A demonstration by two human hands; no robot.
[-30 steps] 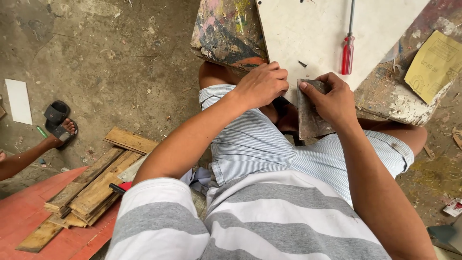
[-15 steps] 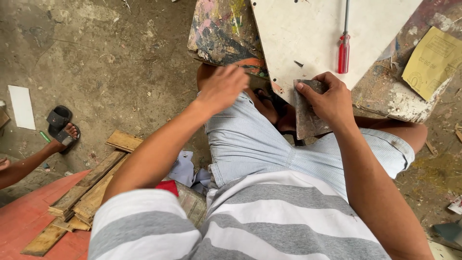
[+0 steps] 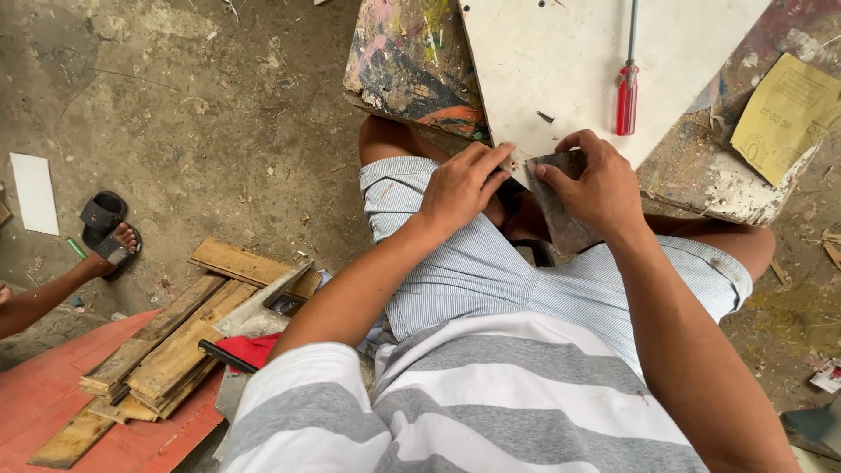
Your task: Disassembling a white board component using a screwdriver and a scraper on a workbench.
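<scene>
Left hand [image 3: 460, 188] returned beside right hand [image 3: 596, 184], dark worn sandpaper [image 3: 561, 206], curled edge

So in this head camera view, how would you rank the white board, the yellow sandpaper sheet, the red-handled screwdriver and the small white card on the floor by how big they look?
Largest to smallest, as they look:
1. white board, though cut off by the frame's top edge
2. yellow sandpaper sheet
3. red-handled screwdriver and small white card: too close to rank. The screwdriver looks longer but thinner, its tip out of frame, and the card lies farther away.
</scene>
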